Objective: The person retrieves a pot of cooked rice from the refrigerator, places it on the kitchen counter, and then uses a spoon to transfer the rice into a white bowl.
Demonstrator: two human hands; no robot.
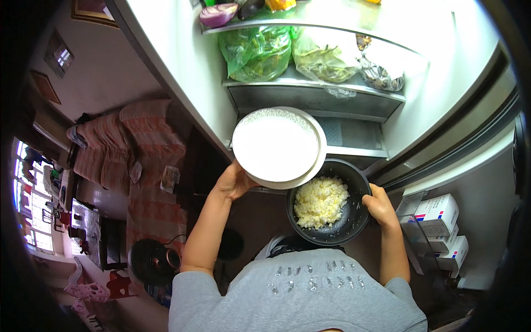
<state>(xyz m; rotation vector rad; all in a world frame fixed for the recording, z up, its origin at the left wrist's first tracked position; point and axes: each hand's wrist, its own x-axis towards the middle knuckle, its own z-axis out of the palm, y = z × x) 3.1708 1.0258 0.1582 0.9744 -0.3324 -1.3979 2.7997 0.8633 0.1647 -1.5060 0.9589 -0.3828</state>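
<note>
My left hand (237, 182) grips the near-left edge of a white plate (277, 145) with a patterned rim, which rests over a second white dish (309, 180) showing beneath it. In my right hand (378, 205) is the right rim of a dark pot (352, 216). A mound of cooked rice (322, 202) lies in the pot, mostly toward its left side. The dishes overlap the pot's upper left edge in this view; whether they touch it, I cannot tell. Both hands are in front of an open refrigerator (193, 70).
On the refrigerator shelves are a green bag (261, 54) and a clear bag (325, 58) of vegetables, with a cut red onion (218, 15) above. White boxes (437, 213) sit in the door rack at right. A sofa (153, 141) and a round black appliance (151, 262) are at left.
</note>
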